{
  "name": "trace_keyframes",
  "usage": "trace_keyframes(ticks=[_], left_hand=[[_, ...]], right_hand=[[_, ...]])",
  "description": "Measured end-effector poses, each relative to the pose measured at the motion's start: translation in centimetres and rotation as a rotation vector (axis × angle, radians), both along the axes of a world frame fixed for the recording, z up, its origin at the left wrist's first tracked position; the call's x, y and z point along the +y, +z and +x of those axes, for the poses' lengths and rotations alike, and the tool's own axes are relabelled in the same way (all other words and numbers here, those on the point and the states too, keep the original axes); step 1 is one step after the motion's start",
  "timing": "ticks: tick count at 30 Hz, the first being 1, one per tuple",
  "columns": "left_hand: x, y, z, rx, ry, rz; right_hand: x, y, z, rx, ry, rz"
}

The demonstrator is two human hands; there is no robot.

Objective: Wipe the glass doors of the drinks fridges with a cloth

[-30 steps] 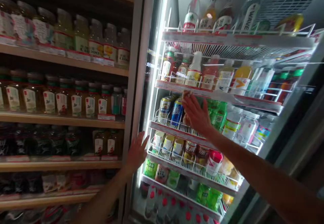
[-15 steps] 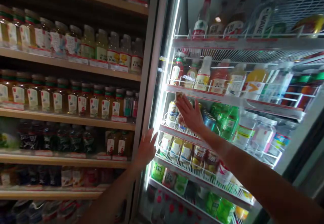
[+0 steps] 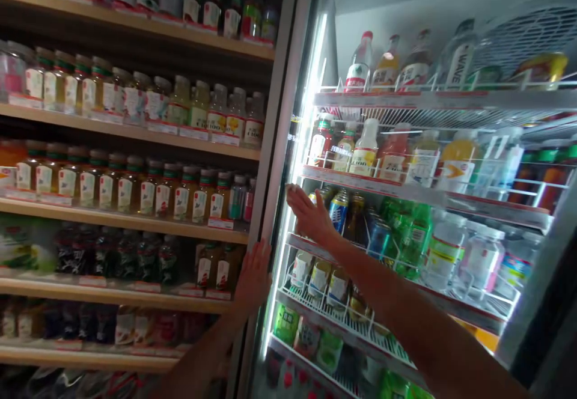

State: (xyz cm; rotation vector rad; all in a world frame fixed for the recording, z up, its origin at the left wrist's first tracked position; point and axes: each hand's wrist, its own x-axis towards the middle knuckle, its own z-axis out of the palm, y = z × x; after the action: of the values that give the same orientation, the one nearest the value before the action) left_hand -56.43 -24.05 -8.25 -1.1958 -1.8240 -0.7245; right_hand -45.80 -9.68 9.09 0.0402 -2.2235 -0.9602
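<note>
My right hand [image 3: 312,216] lies nearly flat against the glass of a lit drinks fridge, fingers together and thumb apart. Under its fingertips is a small pale cloth [image 3: 292,188], mostly hidden by the hand. My left hand [image 3: 253,276] is lower and further left, at the metal door frame [image 3: 265,207], slightly blurred, with its fingers stretched upward and nothing in them. Behind the glass, close to my right hand, stand a blue can [image 3: 339,210] and green bottles [image 3: 417,234] on a wire shelf.
Left of the frame, wooden shelves [image 3: 135,219] hold rows of juice bottles [image 3: 106,185]. Inside the fridge, wire shelves [image 3: 406,190] carry bottles and cans. A bright light strip [image 3: 306,104] runs down the fridge's left side. A dark door edge [image 3: 541,321] stands at right.
My right hand has slid left across the glass with the cloth, towards the light strip. My left hand has shifted slightly left and down. The view has tilted up a little.
</note>
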Motion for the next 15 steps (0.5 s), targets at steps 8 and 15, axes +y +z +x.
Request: trace_keyframes(ticks=[8,15], left_hand=[[-0.9,0.4,0.1,0.011,-0.022,-0.030],[1.8,3.0,1.8,0.022,-0.131,-0.010]], right_hand=[[-0.5,-10.8,5.4,-0.255,0.054,0.197],[3.3,2.8,15.5,0.132,-0.153,0.138]])
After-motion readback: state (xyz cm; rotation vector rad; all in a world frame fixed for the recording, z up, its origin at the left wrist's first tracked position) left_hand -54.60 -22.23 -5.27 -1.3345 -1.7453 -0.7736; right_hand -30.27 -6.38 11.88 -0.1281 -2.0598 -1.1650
